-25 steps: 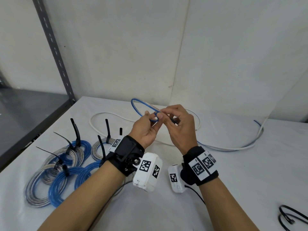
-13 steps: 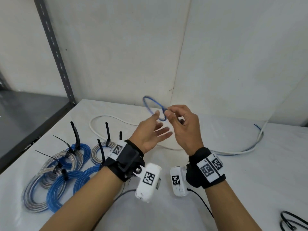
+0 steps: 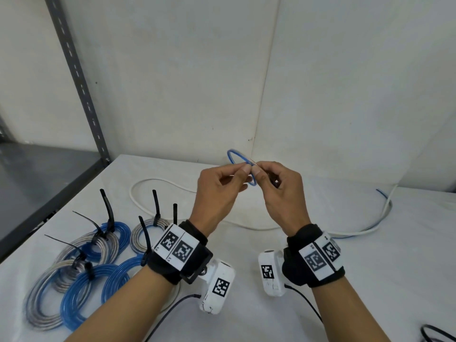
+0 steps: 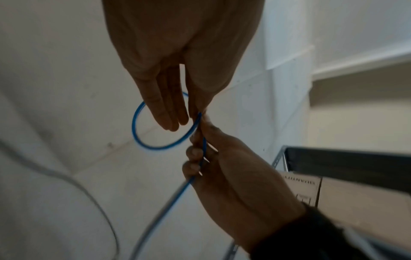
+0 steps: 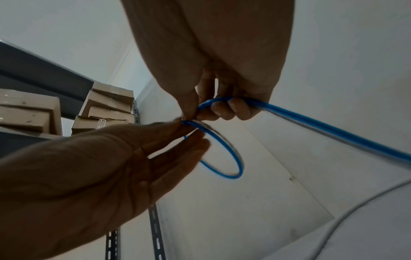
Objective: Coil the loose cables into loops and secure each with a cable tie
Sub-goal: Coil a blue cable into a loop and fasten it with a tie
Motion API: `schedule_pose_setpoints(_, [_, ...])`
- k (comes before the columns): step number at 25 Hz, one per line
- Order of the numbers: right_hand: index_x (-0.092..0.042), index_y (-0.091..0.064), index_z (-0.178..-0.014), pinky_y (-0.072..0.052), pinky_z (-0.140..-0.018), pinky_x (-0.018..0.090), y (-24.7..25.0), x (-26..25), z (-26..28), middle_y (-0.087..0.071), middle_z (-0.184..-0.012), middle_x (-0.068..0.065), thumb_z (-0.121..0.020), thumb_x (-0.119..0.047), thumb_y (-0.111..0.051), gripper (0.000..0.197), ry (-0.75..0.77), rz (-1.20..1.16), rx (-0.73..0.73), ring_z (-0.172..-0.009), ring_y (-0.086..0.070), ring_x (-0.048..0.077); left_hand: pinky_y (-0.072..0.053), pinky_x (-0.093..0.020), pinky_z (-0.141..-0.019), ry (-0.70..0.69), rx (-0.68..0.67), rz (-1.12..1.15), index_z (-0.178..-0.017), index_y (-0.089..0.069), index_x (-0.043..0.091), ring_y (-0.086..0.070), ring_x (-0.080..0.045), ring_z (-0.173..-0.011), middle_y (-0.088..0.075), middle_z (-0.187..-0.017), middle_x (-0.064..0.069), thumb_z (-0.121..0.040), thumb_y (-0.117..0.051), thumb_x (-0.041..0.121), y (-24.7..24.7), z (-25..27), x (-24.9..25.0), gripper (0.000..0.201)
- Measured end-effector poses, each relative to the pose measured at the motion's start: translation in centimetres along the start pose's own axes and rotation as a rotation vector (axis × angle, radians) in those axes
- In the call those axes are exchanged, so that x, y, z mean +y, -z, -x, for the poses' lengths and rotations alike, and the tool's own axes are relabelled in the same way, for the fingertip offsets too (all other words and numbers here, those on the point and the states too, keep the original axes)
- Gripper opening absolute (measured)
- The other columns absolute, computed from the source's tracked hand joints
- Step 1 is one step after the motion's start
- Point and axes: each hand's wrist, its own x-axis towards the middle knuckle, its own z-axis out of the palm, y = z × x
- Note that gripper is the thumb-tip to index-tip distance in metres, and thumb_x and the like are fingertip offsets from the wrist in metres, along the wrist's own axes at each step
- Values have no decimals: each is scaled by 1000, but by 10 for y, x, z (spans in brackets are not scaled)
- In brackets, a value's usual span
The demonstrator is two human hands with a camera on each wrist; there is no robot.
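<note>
Fingertips (image 3: 256, 172) of the right hand (image 3: 281, 191) and left hand (image 3: 217, 193) are pinched together on the blue cable (image 3: 234, 155) above the table (image 3: 370, 267), its small loop held upright beyond them.

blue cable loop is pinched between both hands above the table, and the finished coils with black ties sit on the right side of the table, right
Not quite. The blue cable loop is pinched between left hand and right hand above the table, but the head view shows the finished coils on the left side.
</note>
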Motion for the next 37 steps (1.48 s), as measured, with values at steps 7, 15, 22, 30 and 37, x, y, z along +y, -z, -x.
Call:
schedule_pose_setpoints(7, [-16, -75, -86, -43, -66, 38, 28, -14, -6, -72, -76, 1, -101, -23, -62, 21, -15, 72, -369, -69, -59, 22, -53, -23, -89, -294, -295, -547, -114, -78, 22, -68, -3, -98, -73, -100, 11, -86, -80, 29, 43, -16, 20, 28])
schedule_pose_setpoints(15, [-21, -80, -94, -43, -71, 13, 19, -20, 0, -75, -86, -11, -96, -29, -68, 15, 121, 235, -157, -83, -67, 8, -50, -13, -69, -183, -279, -562, -92, -79, 24, -70, -1, -76, -75, -78, 12, -85, -81, 30, 46, -17, 28, 9])
schedule_pose_setpoints(22, [-14, -77, -94, -56, -73, 25, 10, -24, 4, -74, -78, -6, -96, -20, -69, 10, 90, 85, -198, -76, -71, 11, -56, -26, -74, 24, -378, -407, -90, -76, 14, -72, -17, -73, -76, -82, -3, -89, -78, 24, 52, -14, 33, 10])
schedule_pose_setpoints(30, [-20, -76, -88, -51, -64, 32, 22, -22, -3, -71, -77, -12, -94, -27, -71, 11, 33, 46, 106, -66, -59, 8, -60, -31, -70, 3, -176, -229, -89, -78, 10, -71, -17, -67, -76, -75, -5, -84, -81, 15, 63, -24, 33, 8])
schedule_pose_setpoints(37, [-16, -70, -117, -45, -56, 30, 22, -24, 1, -76, -83, 10, -101, -13, -61, 19, -42, -204, -103, -57, -57, 21, -64, -38, -72, -2, 75, 95, -96, -74, 2, -69, -19, -70, -72, -74, -9, -91, -72, 11, 57, -28, 33, 10])
